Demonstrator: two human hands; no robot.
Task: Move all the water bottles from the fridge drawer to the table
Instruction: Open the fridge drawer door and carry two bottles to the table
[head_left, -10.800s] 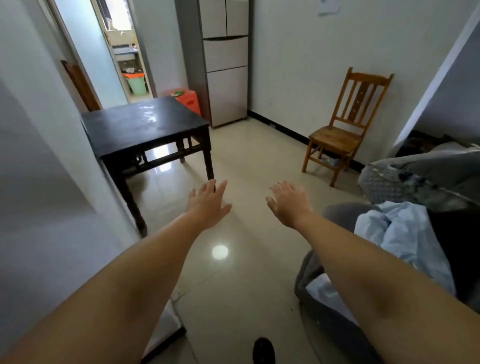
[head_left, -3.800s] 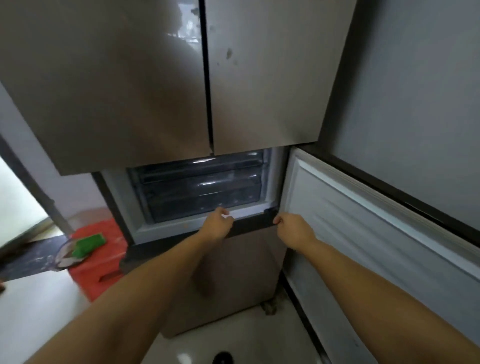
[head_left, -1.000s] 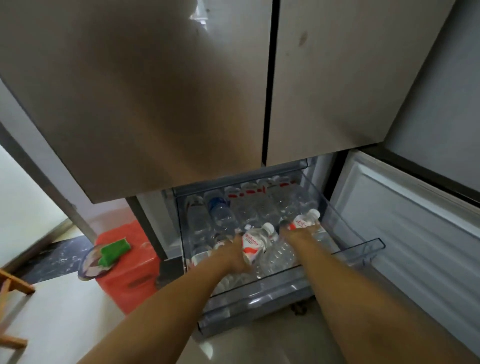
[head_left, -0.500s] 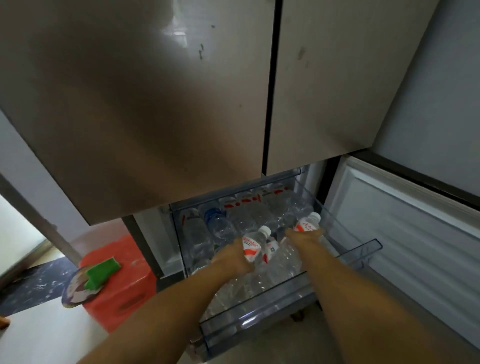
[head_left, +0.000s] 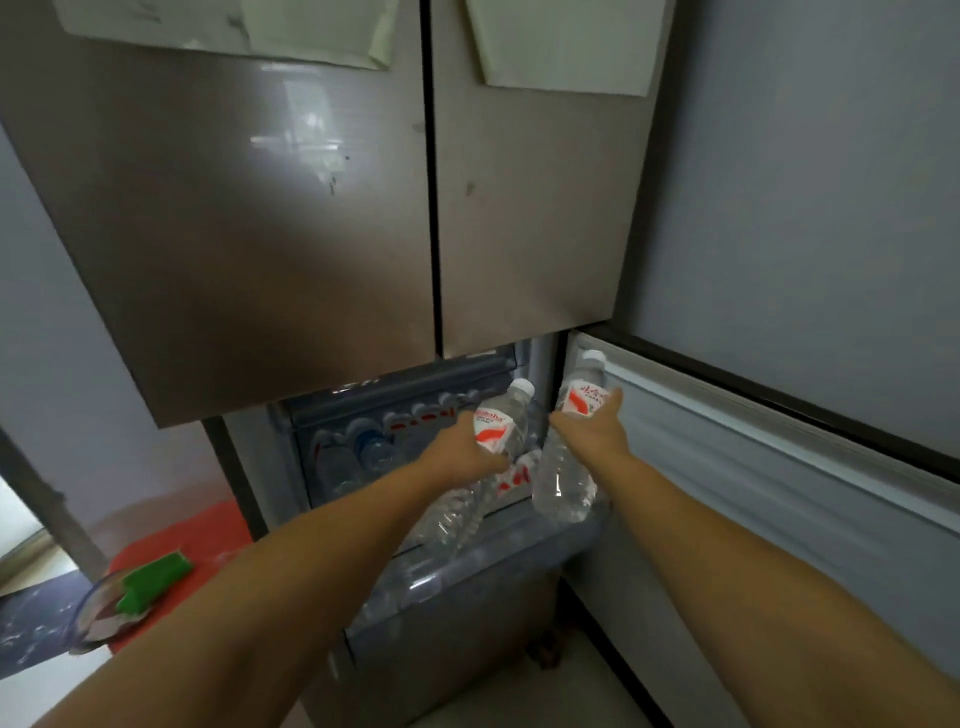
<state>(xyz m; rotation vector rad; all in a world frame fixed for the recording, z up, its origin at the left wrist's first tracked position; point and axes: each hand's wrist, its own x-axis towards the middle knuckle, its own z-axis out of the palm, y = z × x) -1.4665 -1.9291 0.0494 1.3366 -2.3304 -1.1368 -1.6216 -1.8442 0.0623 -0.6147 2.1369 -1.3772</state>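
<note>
I have a water bottle in each hand, both lifted clear above the fridge drawer (head_left: 467, 571). My left hand (head_left: 457, 452) wraps the left bottle (head_left: 493, 431) across its red-and-white label, fingers curled round the far side, cap pointing toward one o'clock. My right hand (head_left: 592, 431) holds the right bottle (head_left: 563, 483) at the label too, thumb raised along its side; its clear body hangs down toward six o'clock.

More bottles (head_left: 374, 447) lie in the drawer, at about nine o'clock from my left hand, so this is an early load, I judge (many trips remain).

To carry well I would firm both grips below the label, where the ribbed plastic gives purchase, since chilled bottles may be slick. I would draw both hands back toward six o'clock, clear of the open lower door (head_left: 753, 493) at three o'clock and the drawer's front wall, before turning for the table, which is out of view.
</note>
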